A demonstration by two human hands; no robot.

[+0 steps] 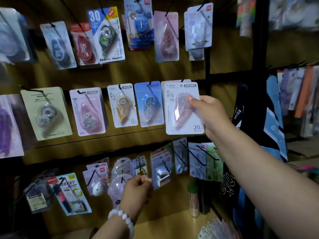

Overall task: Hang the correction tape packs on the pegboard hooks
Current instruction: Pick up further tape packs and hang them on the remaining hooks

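Brown board: a brown pegboard point(143, 73) fills most of the frame, with black hooks in three rows, nearly all carrying carded packs.
Right hand: the right hand point(209, 111) reaches in from the lower right to the right end of the middle row; its fingers point(190, 98) pinch the right edge of a white correction tape pack point(183, 109), thumb on the front of the clear blister.
Held pack: white card marked "20 m" at its lower right, with a pink tape dispenser under the blister. It sits at the front of a small stack of like cards. A black hook point(182, 80) shows at the stack's top edge; whether the held pack is threaded on it cannot be told.
Left hand: the left hand point(138, 190), with a white bead bracelet point(123, 219) on the wrist, is low in the centre of the frame, fingers curled together at the round packs point(120, 169) on the bottom row. What they grip, if anything, cannot be told.
Middle row: to the left of the held pack hang a blue pack point(149, 104), a yellow pack marked "12 m" point(123, 105), a pink pack point(88, 111) and a beige pack point(45, 112).
Top row: at upper centre, a blue pack marked "30" point(106, 34), with a red pack point(82, 44) to its left.
Far right: a black upright post point(260, 40), with blurred goods beyond it.
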